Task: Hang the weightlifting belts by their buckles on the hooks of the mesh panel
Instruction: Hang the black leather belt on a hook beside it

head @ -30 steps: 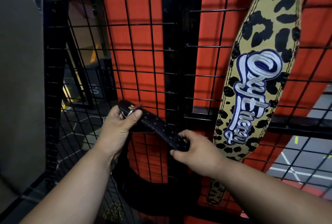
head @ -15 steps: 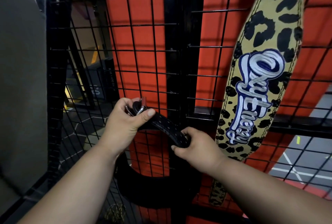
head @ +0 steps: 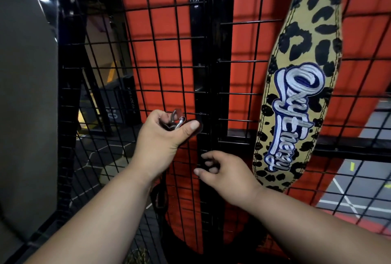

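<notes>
Black belt's buckle held at the mesh, no hook in sight

The left hand (head: 163, 134) gripped the silver buckle (head: 176, 121) of the black belt (head: 160, 198), thumb clamped over it, against the mesh panel (head: 148, 52) near the centre post; the strap dropped toward six o'clock behind the wrist. The right hand (head: 224, 172), at about four o'clock of the left, had loosely curled fingers; whether it touched any strap I could not tell. A leopard belt (head: 300, 77) already hung at two o'clock. The risk: with one hand bearing the load, the buckle might snag a mesh wire instead of a hook, or slip, and the belt would fall.
</notes>
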